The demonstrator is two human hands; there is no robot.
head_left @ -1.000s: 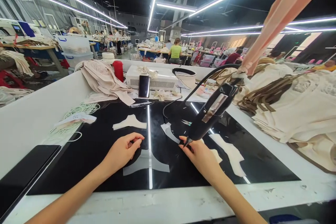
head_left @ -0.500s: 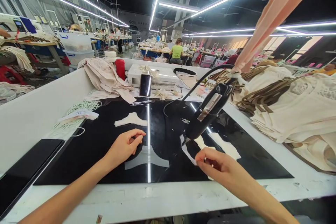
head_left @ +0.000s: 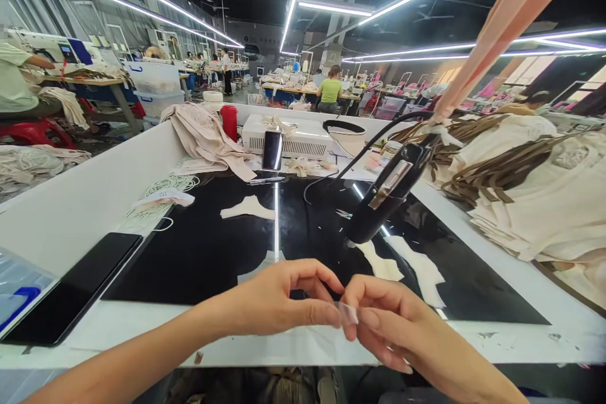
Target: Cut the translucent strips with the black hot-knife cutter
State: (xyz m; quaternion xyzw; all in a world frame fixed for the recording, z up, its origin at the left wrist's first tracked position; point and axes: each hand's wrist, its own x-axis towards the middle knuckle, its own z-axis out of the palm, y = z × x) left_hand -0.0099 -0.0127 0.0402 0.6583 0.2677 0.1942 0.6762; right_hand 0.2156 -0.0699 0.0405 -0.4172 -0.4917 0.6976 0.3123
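My left hand (head_left: pixel 284 297) and my right hand (head_left: pixel 398 322) meet over the front edge of the black board (head_left: pixel 180 265). Thumbs and fingers of both pinch a small translucent strip (head_left: pixel 348 312) between them. Partly covered by my left hand, a translucent curved piece (head_left: pixel 260 265) lies on the board. Farther back is a cream cut piece (head_left: pixel 249 207). Just beyond my right hand are two more, a cream piece (head_left: pixel 381 262) and a longer cream piece (head_left: pixel 419 268). Above them a black handheld tool (head_left: pixel 388 192) with a cord hangs tilted, touched by neither hand.
A pink cloth band (head_left: pixel 487 38) suspends the tool. Small snips (head_left: pixel 344 214) lie on the board. Stacked cream garments (head_left: pixel 534 196) fill the right side. A dark phone-like slab (head_left: pixel 76 290) rests at left; a white box (head_left: pixel 288 139) and red cup (head_left: pixel 229 123) stand behind.
My right hand has drawn the strip away from the tool's tip, toward me. My left hand has come rightward and now grips the strip too. The view has shifted slightly.
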